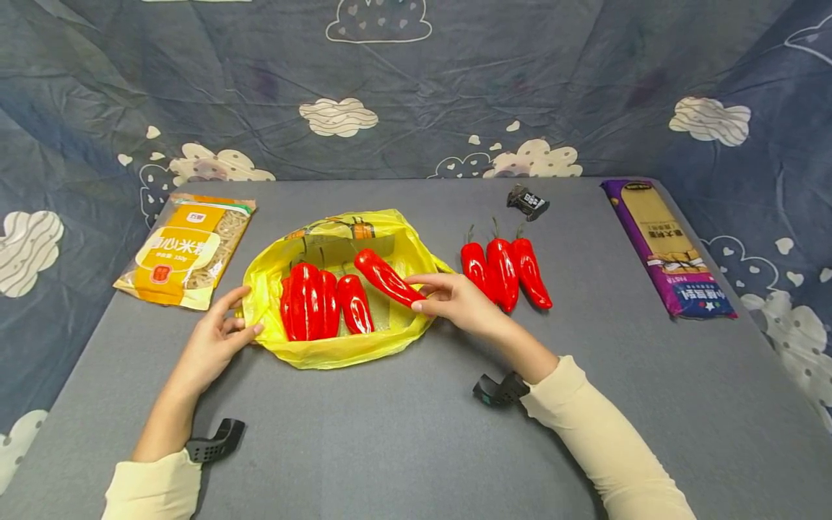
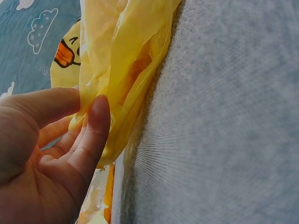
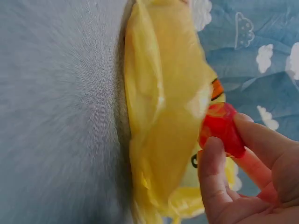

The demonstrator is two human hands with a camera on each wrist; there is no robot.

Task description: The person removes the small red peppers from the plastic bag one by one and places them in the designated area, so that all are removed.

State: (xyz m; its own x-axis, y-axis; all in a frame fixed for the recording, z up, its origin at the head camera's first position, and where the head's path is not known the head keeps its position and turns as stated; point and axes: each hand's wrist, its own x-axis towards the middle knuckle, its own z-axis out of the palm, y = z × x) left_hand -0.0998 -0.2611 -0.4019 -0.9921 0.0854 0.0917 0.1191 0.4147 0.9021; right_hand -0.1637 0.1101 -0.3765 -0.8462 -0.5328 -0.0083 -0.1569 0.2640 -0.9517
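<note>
A yellow plastic bag [image 1: 344,354] lies with its mouth spread wide, and several glossy red peppers [image 1: 312,300] are inside it. My left hand [image 1: 211,343] pinches the bag's left edge between thumb and fingers; the left wrist view shows the thin yellow film [image 2: 100,70] caught there. In my right hand [image 1: 458,300] one red pepper [image 1: 386,276] is gripped by its lower end, slanting over the bag's opening. The right wrist view shows that pepper [image 3: 222,128] between thumb and fingers, partly hidden behind the bag's side.
Three more red peppers [image 1: 503,271] lie on the grey table [image 1: 390,448] right of the bag. Behind them sits a small black packet [image 1: 528,202]. A noodle packet [image 1: 188,249] is at the left, a purple pasta packet [image 1: 669,249] at the right. Patterned cloth [image 1: 455,87] hangs behind.
</note>
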